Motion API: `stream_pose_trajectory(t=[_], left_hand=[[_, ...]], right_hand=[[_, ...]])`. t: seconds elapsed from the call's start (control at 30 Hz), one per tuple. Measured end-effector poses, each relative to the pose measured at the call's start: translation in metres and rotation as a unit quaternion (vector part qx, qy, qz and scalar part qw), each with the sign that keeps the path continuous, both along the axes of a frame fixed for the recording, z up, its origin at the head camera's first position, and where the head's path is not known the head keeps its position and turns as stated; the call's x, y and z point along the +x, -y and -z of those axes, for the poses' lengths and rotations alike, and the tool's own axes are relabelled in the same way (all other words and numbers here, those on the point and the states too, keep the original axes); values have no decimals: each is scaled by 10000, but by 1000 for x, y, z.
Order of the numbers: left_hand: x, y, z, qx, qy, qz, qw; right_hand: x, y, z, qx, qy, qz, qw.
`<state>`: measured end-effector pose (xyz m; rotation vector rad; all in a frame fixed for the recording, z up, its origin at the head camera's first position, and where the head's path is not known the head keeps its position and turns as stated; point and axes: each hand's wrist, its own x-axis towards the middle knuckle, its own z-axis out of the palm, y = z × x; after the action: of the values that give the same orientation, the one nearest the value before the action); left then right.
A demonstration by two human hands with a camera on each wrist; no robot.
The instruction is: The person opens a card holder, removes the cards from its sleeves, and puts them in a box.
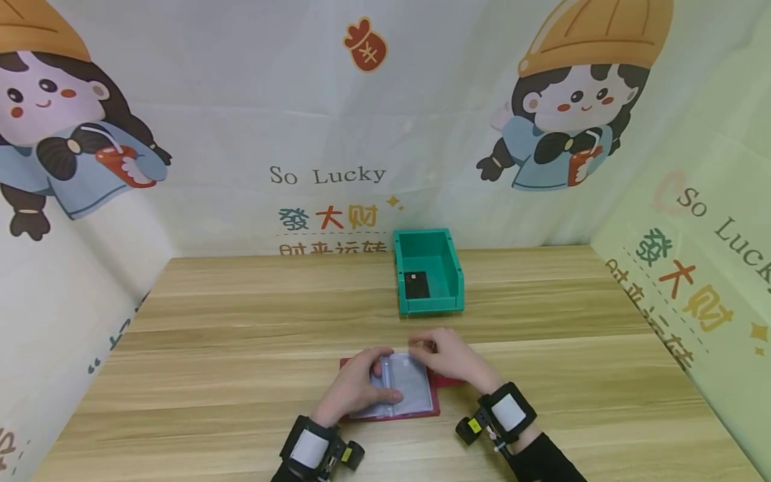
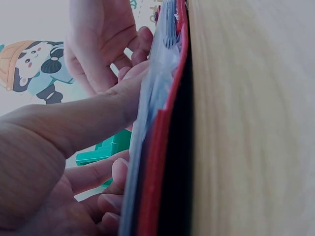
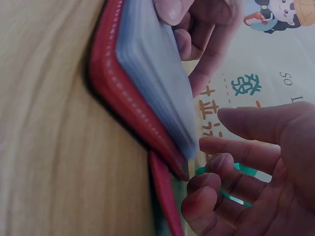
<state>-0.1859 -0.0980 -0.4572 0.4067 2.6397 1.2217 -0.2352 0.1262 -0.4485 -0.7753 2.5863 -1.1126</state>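
Note:
A red card holder [image 1: 436, 404] with stitched edges lies spread on the table, a thick stack of clear plastic sleeves [image 1: 414, 387] inside. The left hand [image 1: 360, 385] holds it at the left part, thumb lying across the sleeves and fingers bent at the far edge. In the right wrist view the left thumb tip [image 3: 170, 10] presses the top sleeve. Over the far right corner is the right hand [image 1: 448, 355], its thumb and fingers loosely bent with nothing between them. A red closing strap [image 1: 448, 381] sticks out to the right, partly under the right forearm.
Beyond the hands, a green open-front bin [image 1: 430, 310] stands near the table's back edge. Inside it, at the left, is a flat black card-like piece [image 1: 417, 285]. Printed cloth [image 1: 328, 134] hangs behind and along both sides of the wooden table [image 1: 211, 348].

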Motion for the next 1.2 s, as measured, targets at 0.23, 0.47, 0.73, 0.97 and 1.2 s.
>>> stream_pose_trajectory(t=[0.23,0.47,0.73,0.97,1.2], left_hand=[[0,0,0,13,-6,-3,10000],[1,1,1,32,-99,62,9999],[1,2,0,86,-128,92,9998],[0,3,2,171,-84,62,9998],[0,7,-2,771,104,-138,9969]], right_hand=[[3,-3,4,-27,44,-228,9997],[5,-4,6,-185,21,-114,9998],[7,-1,10,-430,-40,187,9989],[12,2,15,-965,-30,546,9938],[26,11,19,-1811,713,917,9766]])
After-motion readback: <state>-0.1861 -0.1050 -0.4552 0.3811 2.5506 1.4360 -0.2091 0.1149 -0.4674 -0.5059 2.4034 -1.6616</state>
